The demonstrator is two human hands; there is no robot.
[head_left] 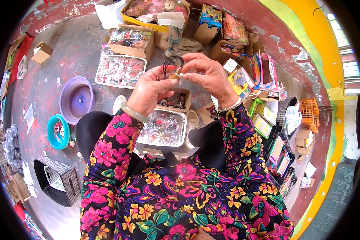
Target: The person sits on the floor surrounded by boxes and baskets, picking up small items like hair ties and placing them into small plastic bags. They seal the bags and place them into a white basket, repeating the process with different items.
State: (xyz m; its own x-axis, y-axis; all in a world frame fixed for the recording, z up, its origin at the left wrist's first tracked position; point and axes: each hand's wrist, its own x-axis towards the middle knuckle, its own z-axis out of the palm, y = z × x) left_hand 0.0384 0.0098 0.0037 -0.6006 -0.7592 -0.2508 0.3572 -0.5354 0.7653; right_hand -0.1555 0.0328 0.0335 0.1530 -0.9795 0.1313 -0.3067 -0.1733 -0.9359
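Observation:
Both hands are raised in front of me, close together. Between finger and thumb, my left hand pinches a looped black hair tie, whose thin bands stand up above the fingertips. My right hand is closed in a pinch at the other side of it, on a small pale piece at the base of the loops. The exact shape of that small gold and white piece is mostly covered by the fingers. Below the hands, between my legs, a white basket holds many small bagged accessories.
A second white basket of packaged trinkets and an open carton stand ahead. On the left floor are a purple basin, a teal basin and a checkered bin. Boxes and an orange crate line the right wall.

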